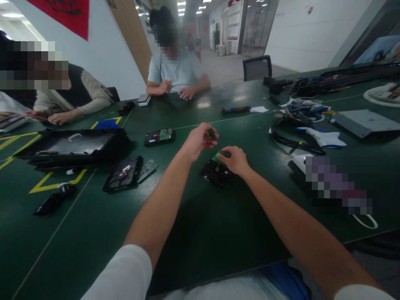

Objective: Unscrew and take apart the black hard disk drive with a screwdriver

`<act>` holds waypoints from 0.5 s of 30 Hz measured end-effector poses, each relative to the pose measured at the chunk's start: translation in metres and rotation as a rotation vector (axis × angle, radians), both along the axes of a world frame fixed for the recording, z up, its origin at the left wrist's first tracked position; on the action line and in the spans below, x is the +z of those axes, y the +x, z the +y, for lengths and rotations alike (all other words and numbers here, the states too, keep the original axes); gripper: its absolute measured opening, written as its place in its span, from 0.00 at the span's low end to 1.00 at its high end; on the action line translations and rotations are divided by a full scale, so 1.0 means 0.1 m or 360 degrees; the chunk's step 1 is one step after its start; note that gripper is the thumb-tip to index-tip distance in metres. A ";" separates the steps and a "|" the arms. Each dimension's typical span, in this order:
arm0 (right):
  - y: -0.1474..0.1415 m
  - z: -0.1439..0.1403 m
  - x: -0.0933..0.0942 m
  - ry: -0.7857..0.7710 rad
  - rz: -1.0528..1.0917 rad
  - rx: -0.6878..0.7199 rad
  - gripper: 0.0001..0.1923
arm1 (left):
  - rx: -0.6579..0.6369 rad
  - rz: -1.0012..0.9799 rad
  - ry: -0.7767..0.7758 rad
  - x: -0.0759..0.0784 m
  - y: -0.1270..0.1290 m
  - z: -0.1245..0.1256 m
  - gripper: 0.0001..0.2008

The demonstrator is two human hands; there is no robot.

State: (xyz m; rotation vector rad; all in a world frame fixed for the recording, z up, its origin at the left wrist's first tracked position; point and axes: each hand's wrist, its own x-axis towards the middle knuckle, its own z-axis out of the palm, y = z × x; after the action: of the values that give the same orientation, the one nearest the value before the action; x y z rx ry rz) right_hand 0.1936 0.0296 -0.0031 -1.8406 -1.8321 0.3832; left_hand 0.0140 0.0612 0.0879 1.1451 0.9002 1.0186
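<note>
A black hard drive [215,175] lies on the green table in front of me, with a green circuit board [217,159] at its far side. My right hand [236,160] is closed at that board, thumb and fingers on its edge; whether the board is loose from the drive I cannot tell. Just above and to the left, my left hand [200,141] curls around a small dark object with a bit of orange [211,133], mostly hidden by the fingers. Further left lie a second hard drive [160,136] with its board showing, an opened drive [123,173] and a loose circuit board [148,171].
A black casing [78,143] stands at the left, near a black cable bundle [54,200]. To the right are cables [304,110], a glove [326,136] and a grey metal box [367,123]. A screwdriver [236,110] lies beyond my hands. Two people sit across the table.
</note>
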 end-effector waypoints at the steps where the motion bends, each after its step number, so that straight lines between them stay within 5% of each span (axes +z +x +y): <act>1: 0.00 0.00 0.00 -0.0001 0.0006 -0.0001 0.19 | 0.0007 -0.0001 0.0006 0.00 0.00 0.00 0.15; 15: 0.01 -0.01 0.01 -0.0001 0.0009 0.0024 0.20 | 0.0009 0.0109 0.0094 0.01 0.00 -0.01 0.15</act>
State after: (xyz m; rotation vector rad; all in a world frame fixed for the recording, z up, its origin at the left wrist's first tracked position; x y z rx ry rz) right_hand 0.1944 0.0288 -0.0020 -1.8256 -1.8433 0.3941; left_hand 0.0137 0.0602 0.0884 1.2342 0.9333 1.0215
